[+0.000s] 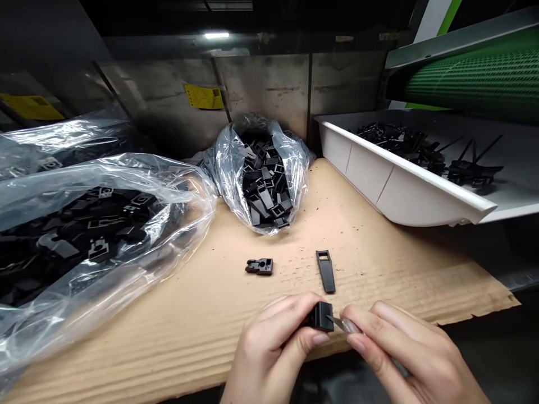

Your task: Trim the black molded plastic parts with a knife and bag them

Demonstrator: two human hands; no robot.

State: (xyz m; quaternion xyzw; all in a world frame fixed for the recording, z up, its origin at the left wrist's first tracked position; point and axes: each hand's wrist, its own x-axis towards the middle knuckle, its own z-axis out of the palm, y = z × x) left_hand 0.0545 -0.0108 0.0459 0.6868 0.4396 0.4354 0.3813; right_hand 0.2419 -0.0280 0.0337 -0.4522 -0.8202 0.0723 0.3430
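At the front edge of the cardboard, my left hand is closed around a small black plastic part, one squarish end of it showing past the fingers. My right hand pinches a small knife with a clear, wrapped-looking handle. Its pointed blade touches the edge of the black part. Just beyond my hands lie two loose pieces: a long tapered black plastic piece with a square hole, and a shorter black clip-like piece with a round hole.
A clear bag of black tapered pieces stands at the back. Another clear bag of black parts lies on the left. On the right, a white tray holds black moulded scraps below a green conveyor belt. Dark crumbs dot the cardboard.
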